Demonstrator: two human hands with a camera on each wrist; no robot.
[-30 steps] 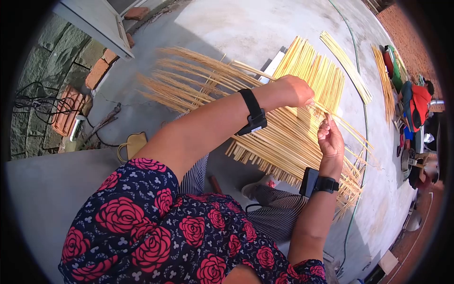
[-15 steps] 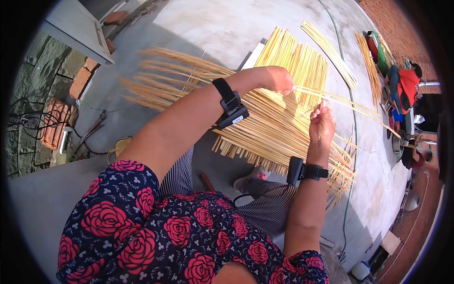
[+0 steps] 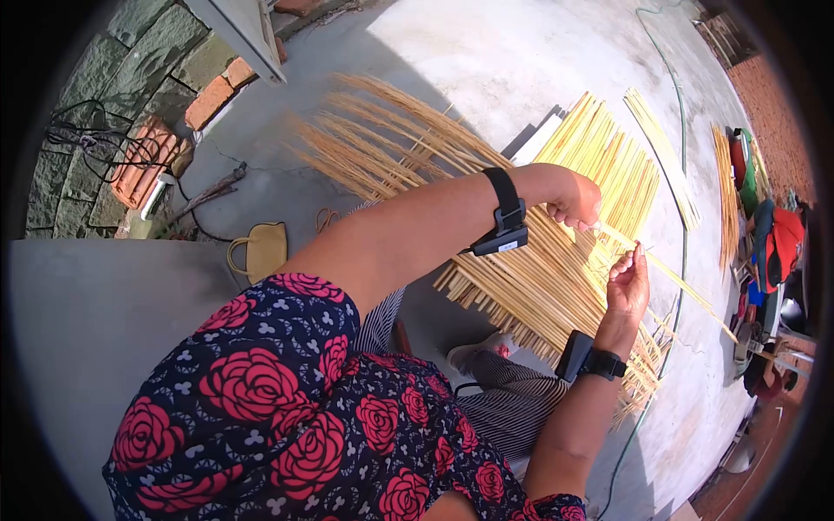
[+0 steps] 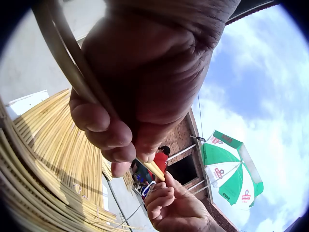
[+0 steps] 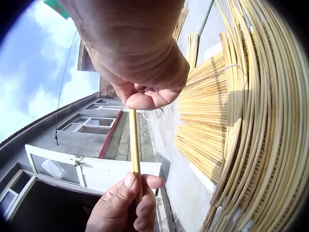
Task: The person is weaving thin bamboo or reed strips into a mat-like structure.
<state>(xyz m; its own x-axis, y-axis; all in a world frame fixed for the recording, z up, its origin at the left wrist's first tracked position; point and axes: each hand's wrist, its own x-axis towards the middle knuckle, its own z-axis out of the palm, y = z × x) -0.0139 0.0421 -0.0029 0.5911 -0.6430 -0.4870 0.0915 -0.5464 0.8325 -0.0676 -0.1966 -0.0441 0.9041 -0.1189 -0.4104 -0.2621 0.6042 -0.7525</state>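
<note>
The step looks like handling pale yellow, slender plant stalks (image 3: 694, 288) singly or in pairs above the laid bundle of straw-coloured stalks (image 3: 530, 260). The hands are apart, both clamped on them: left hand (image 3: 573, 201) gripping, right hand (image 3: 629, 282) pinching just beyond. The next move calls for steady alignment. Below the hands, cut ends edge the bundle; beyond them, pale concrete ground (image 3: 599, 52) gives room.

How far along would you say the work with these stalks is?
Many long straw-yellow stalks already lie side by side. The left hand and right hand hold slender yellow stalks, apparently left to place. Whether the separate pale-yellow bundle remains to be added, I cannot tell.
</note>
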